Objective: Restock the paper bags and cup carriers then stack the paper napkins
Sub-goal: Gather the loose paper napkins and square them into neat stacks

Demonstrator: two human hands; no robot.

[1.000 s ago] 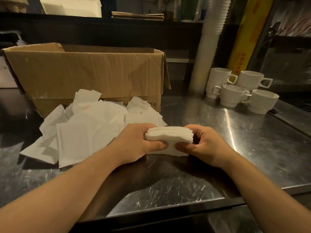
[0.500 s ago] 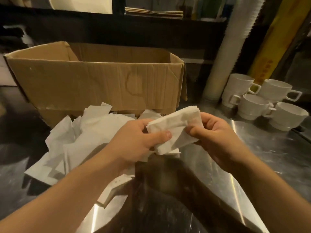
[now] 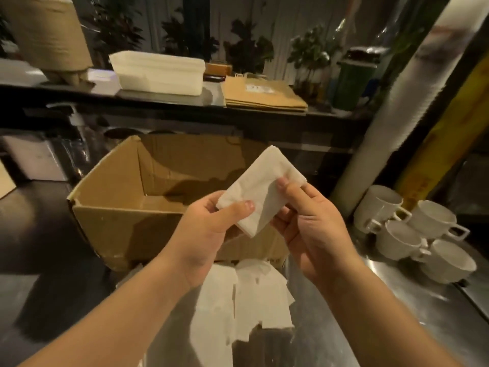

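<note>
A: Above the open cardboard box [image 3: 148,207], at centre frame: a squared napkin stack [image 3: 260,193], lifted off the steel counter [image 3: 391,308] where it sat a second ago.

B: Grip?

A: Left hand [image 3: 209,234] pinches the 7 o'clock corner, thumb on top; right hand [image 3: 309,234] pinches the 3 o'clock edge.

B: Implication?

A: Likely bound for the white tray [image 3: 158,72] at 11 o'clock. Loose napkins [image 3: 246,300] remain at 6 o'clock, unstacked.
</note>
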